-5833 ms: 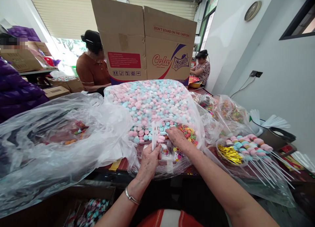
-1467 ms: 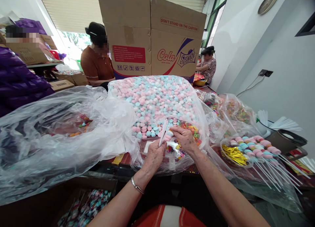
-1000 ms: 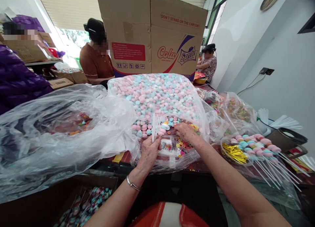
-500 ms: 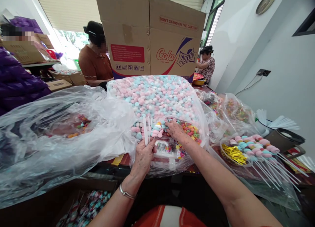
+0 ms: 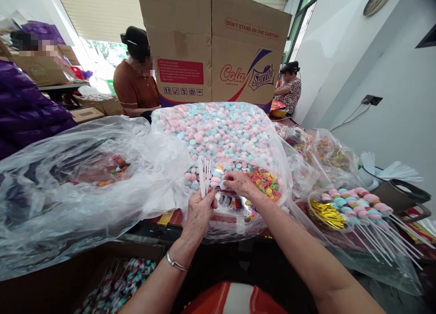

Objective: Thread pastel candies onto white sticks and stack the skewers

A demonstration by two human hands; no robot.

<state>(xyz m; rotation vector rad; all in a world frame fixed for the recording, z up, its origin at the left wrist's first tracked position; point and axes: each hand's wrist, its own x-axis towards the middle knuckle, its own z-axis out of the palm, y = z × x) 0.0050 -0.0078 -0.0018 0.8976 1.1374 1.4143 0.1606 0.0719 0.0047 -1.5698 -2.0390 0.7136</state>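
Note:
My left hand (image 5: 199,209) is closed around a small bunch of white sticks (image 5: 205,175), held upright. One stick carries a few pink and blue marshmallows (image 5: 216,174) threaded near its top. My right hand (image 5: 238,182) pinches a pale marshmallow piece (image 5: 223,184) right beside that stick. Both hands hover over the open mouth of a large clear bag of pink and blue marshmallows (image 5: 218,132). Small coloured ring candies (image 5: 264,180) lie in a heap just right of my right hand.
A big crumpled plastic bag (image 5: 78,182) fills the left. Finished marshmallow sticks (image 5: 354,205) and gold twist ties (image 5: 325,213) lie at right, near a black tub (image 5: 402,193) of white sticks. A cardboard carton (image 5: 211,46) stands behind; two people sit beyond it.
My right hand has come back from the candy heap toward the sticks with a piece in its fingers. The left hand with the sticks has shifted slightly left and stays upright.

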